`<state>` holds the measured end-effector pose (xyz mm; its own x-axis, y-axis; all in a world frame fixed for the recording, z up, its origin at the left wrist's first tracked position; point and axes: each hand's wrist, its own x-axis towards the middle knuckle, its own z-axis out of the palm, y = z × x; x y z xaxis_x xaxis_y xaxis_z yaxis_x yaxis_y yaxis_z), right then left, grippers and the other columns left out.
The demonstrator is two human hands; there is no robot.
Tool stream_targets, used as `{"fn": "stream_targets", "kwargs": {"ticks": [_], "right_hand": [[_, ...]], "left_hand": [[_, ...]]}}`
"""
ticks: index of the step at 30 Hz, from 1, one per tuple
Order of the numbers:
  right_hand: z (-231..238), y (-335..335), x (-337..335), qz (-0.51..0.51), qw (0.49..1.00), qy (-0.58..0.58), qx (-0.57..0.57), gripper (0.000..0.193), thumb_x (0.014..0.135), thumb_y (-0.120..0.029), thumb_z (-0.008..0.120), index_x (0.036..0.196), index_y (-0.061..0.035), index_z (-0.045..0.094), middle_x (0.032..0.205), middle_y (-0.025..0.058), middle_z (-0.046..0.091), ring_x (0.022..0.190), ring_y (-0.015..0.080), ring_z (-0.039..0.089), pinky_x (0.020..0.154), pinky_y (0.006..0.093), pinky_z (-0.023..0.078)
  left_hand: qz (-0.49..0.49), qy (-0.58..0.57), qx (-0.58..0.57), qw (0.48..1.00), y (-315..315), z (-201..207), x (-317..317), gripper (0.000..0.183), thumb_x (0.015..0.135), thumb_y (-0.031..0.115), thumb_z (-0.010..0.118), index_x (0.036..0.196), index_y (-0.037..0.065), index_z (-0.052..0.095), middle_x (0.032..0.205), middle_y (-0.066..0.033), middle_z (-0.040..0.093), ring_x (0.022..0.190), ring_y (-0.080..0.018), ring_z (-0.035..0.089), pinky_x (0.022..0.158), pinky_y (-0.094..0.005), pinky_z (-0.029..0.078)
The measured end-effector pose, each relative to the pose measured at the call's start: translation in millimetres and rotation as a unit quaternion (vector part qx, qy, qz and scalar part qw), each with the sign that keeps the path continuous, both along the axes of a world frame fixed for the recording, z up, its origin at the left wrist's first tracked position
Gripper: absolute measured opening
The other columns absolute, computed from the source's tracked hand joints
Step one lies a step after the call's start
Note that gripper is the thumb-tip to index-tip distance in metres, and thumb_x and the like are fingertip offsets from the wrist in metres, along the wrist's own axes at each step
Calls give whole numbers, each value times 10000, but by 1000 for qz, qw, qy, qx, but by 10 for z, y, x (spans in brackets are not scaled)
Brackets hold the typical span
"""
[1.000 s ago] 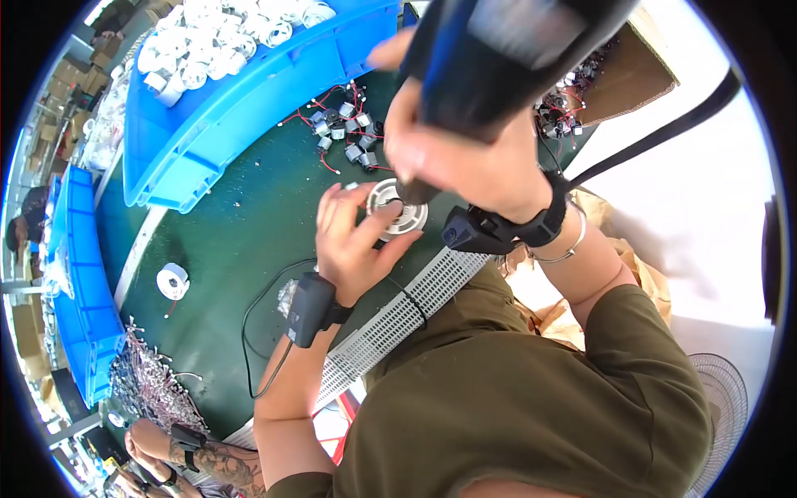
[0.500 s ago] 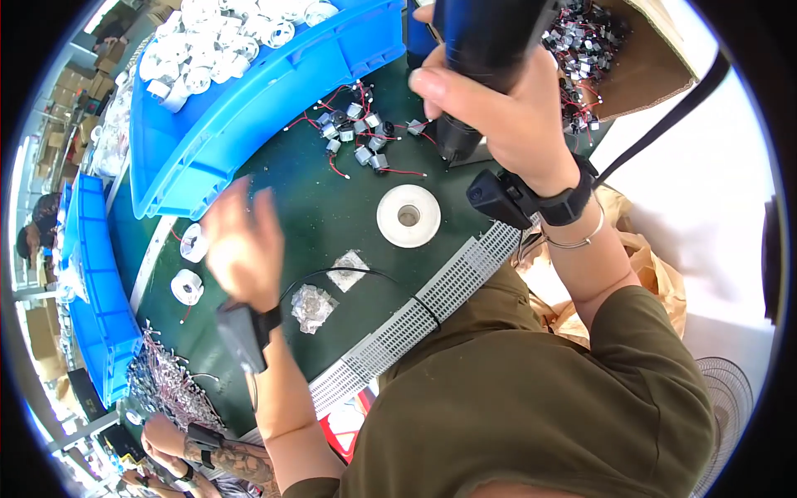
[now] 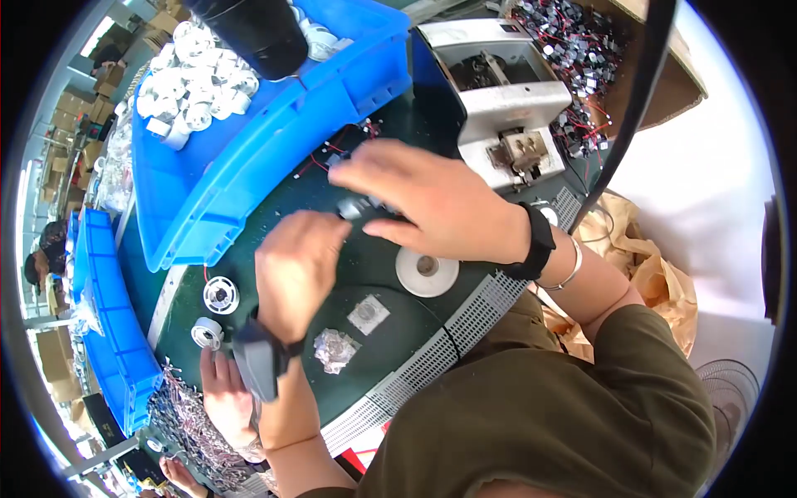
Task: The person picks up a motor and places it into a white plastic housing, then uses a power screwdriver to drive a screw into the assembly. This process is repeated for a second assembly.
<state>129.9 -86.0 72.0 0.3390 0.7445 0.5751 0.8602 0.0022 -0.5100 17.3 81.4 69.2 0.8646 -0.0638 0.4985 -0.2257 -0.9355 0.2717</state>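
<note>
My left hand [image 3: 295, 270] is over the green table, its fingers curled together and their tips toward my right hand. Whatever they hold, if anything, is hidden. My right hand [image 3: 448, 203] reaches in from the right, thumb and fingers apart, above a pile of small silver motors with red wires. One silver motor [image 3: 355, 207] shows between the two hands; the others are mostly covered by my right hand. A white spool-like disc [image 3: 427, 272] lies just below my right hand. Nearer me are a flat clear packet [image 3: 368, 314] and a crumpled clear one [image 3: 335, 351].
A black cylinder [image 3: 261, 37] hangs over a blue bin [image 3: 274, 153] of white round parts. A metal machine [image 3: 515, 116] stands beside a carton of motors [image 3: 573, 58]. Another person's hand [image 3: 226, 394] touches a white round part [image 3: 207, 333]; wires lie behind it.
My right hand has let go of the black cylinder, now over the blue bin, and has come down to the motors. My left hand has moved right toward it. Another person's hand has reached in.
</note>
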Motion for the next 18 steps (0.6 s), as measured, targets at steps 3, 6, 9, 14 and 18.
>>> {"fn": "stream_targets", "kwargs": {"ticks": [3,6,9,14,18], "right_hand": [[-71,19,19,84,993,-19,-85,298,773,-164,664,1054,-100,588,868,40,598,808,236,583,666,343,492],[27,-50,55,104,993,11,-62,260,760,-131,676,1004,-92,600,863,42,609,789,240,581,672,344,482],[44,-148,119,74,991,92,-58,226,738,-60,680,950,-84,604,884,44,628,798,241,582,693,340,475],[13,-109,138,103,986,131,2,256,703,28,672,936,-71,636,940,51,645,836,240,599,730,333,479],[8,-154,170,91,973,211,-2,226,714,16,686,927,-51,648,935,71,644,868,237,619,739,317,501]], "left_hand": [[-42,-8,117,992,-146,305,-53,116,688,83,662,789,76,606,743,-59,566,657,-219,565,587,-336,460],[-41,37,37,998,37,524,-64,147,758,149,673,868,58,636,813,-92,626,707,-244,610,653,-340,494],[223,-63,-78,970,623,754,229,225,884,209,581,949,8,661,780,-144,666,697,-205,646,648,-297,497],[21,-7,193,981,2434,576,1374,363,797,150,671,1129,31,583,1069,-195,613,994,-305,589,837,-358,458],[25,229,212,950,3160,-83,1790,432,785,151,663,1190,57,548,1125,-202,587,1070,-351,544,940,-405,402]]}}
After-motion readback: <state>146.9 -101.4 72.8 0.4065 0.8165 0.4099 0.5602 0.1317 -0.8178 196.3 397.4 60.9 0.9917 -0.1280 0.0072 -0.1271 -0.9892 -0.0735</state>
